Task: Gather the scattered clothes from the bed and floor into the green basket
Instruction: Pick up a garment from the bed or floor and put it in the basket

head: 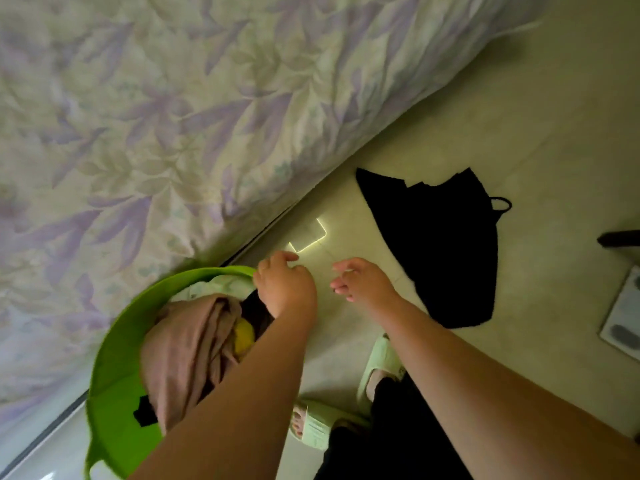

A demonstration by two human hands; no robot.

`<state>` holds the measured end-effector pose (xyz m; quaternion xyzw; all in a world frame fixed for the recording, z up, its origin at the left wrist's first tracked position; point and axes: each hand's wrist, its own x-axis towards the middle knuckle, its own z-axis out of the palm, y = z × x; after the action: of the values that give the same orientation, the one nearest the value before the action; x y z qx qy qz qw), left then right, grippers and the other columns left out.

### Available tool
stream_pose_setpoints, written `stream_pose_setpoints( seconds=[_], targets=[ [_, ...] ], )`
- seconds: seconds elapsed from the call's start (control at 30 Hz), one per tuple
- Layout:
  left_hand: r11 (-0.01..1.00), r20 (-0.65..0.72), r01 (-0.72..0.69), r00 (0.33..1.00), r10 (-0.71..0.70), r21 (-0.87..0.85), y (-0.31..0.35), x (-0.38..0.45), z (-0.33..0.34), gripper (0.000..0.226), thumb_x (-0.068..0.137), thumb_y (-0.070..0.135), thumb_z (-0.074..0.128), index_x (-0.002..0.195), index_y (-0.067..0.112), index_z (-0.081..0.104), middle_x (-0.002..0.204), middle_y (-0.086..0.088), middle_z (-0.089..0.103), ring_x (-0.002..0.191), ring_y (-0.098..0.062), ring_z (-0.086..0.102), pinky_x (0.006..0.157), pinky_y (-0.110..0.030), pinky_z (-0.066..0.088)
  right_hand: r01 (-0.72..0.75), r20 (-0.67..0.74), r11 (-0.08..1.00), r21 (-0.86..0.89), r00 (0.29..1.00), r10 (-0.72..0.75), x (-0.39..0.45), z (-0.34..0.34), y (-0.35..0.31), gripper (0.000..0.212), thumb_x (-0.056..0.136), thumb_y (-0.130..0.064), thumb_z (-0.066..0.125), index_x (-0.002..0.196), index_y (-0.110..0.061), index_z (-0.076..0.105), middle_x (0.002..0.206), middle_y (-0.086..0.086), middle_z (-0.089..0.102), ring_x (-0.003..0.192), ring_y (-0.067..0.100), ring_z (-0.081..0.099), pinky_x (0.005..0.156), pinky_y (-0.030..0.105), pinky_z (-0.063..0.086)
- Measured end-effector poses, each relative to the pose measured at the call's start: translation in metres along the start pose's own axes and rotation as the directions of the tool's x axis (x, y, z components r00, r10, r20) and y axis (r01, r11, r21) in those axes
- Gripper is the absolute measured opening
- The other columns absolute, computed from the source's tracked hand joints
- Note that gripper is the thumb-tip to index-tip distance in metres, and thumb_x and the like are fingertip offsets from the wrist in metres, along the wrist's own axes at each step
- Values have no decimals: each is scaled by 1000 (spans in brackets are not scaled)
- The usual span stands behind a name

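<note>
We see the green basket (114, 368) on the floor (450, 126) beside the bed (156, 116), already holding a pinkish-brown garment (183, 355), something yellow (244, 336) and a pale cloth (214, 287). Our left hand (285, 284) hovers at the basket's rim, fingers loosely curled, holding nothing — our right hand (362, 280) hangs just beside it, equally relaxed and empty. A black garment (446, 247) lies flat on the floor near the right hand.

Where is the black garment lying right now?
In the head view the black garment lies flat on the floor, right of centre, beyond the right hand and apart from it, between the bed and the scale.
</note>
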<state>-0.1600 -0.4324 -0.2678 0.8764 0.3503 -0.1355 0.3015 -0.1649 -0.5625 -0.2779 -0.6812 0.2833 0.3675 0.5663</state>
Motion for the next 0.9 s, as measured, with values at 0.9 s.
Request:
stream_pose_setpoints(
  seconds=[0.9],
  targets=[
    [932, 664, -228, 747, -17, 281, 166, 0, 333, 47, 95, 17, 50, 140, 12, 40, 123, -16, 58, 109, -33, 59, 93, -36, 48, -304, -366, 951, 54, 880, 303, 142, -310, 152, 29, 93, -13, 51, 121, -11, 61, 117, 15, 63, 107, 31, 60, 95, 34, 48]
  ],
)
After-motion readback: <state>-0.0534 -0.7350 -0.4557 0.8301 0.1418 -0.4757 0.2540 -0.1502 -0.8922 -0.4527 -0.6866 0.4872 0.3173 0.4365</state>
